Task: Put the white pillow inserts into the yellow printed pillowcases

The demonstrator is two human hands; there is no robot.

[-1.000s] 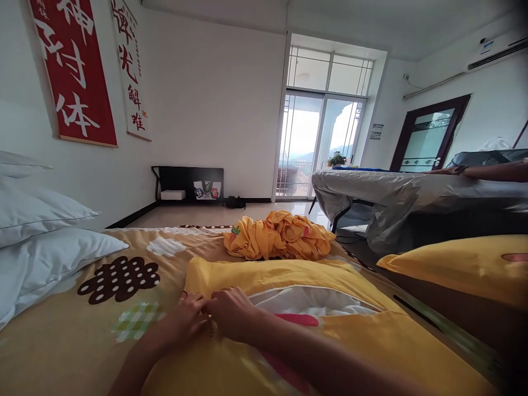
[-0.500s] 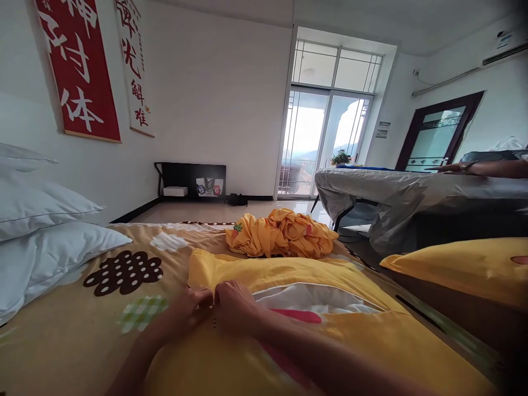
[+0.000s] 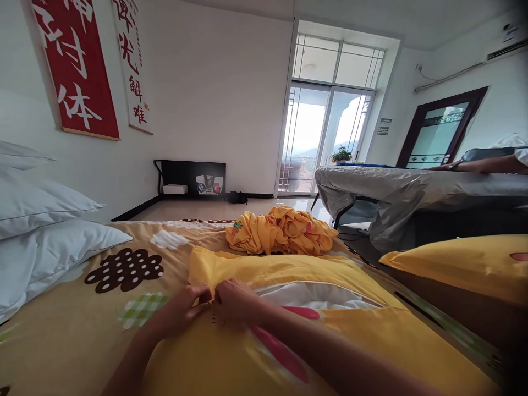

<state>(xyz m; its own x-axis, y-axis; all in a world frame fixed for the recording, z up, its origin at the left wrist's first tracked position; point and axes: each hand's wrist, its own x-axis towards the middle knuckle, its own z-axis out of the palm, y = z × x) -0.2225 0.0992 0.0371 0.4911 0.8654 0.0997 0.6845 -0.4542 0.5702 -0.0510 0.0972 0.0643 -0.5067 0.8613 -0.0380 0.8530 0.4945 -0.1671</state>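
Note:
A yellow pillowcase (image 3: 363,341) with pink patches lies across the bed in front of me. Its long opening gapes to the right of my hands, and a white pillow (image 3: 313,296) shows inside. At the left end of that opening, my left hand (image 3: 185,309) pinches the pillowcase's edge. Right beside it my right hand (image 3: 237,303) is closed on the same seam, its fingertips curled down and mostly hidden. Whether a zip pull sits between the fingers cannot be made out.
Crumpled orange fabric (image 3: 284,231) lies beyond the pillowcase on the patterned bedsheet (image 3: 82,330). White pillows (image 3: 53,247) are stacked at left, and another yellow pillow (image 3: 462,264) lies at right. A person's arm (image 3: 487,165) rests on the plastic-covered table (image 3: 371,181).
Both hands stay at the same seam with almost no shift. The camera view has moved slightly, and the other person's arm at the table has changed position a little.

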